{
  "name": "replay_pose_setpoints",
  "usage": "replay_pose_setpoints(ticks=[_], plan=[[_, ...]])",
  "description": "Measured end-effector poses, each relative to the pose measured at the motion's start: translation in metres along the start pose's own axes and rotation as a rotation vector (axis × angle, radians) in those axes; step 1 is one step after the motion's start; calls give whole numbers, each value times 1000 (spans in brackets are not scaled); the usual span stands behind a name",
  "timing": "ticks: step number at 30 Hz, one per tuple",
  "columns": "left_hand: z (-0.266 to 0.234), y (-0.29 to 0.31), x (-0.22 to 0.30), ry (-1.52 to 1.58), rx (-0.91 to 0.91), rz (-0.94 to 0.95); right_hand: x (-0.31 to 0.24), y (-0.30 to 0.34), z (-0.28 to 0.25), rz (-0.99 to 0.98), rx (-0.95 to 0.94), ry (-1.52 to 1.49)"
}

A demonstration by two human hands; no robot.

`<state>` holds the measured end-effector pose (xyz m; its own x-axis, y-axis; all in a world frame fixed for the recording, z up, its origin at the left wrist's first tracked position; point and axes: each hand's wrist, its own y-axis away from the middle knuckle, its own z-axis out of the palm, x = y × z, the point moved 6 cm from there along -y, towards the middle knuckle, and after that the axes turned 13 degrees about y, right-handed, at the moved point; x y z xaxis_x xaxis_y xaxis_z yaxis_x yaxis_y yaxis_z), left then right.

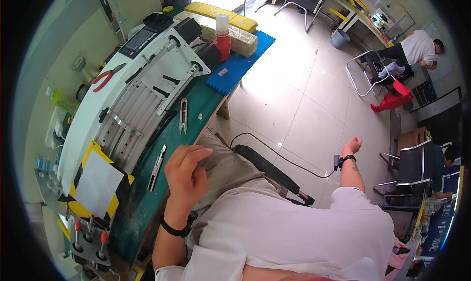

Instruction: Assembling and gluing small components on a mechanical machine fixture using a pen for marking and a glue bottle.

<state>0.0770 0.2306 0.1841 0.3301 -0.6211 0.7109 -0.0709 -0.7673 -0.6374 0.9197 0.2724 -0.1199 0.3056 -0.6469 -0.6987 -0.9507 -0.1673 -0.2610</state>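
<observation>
Raised at the edge of the green-topped bench, my left hand has its fingers loosely bent, with a gap between forefinger and thumb and nothing seen in it. Nearest to it lies a utility knife. Farther along the bench are thread snips with pink handles. My right hand is held out to the right over the floor, its fingers curled closed, with no object showing. A dark band with a small grey block and a cable is on that wrist.
A long white machine with a control panel fills the bench's left side; red-handled pliers lie on it. A red bottle stands by a blue ridged board. Chairs and another person are at right.
</observation>
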Motion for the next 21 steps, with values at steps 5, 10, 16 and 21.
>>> replay_pose_setpoints(ticks=[5,10,16,21], plan=[[0,16,-18,50,41,-116,-76,-25,-45,-328,129,146],[22,2,1,161,108,-217,-298,251,-20,-1133,-629,-135],[23,1,-7,184,46,-374,-407,550,-187,-1523,-1283,-513],[-13,24,-20,295,260,-529,-427,592,-211,-1380,-1386,-727]])
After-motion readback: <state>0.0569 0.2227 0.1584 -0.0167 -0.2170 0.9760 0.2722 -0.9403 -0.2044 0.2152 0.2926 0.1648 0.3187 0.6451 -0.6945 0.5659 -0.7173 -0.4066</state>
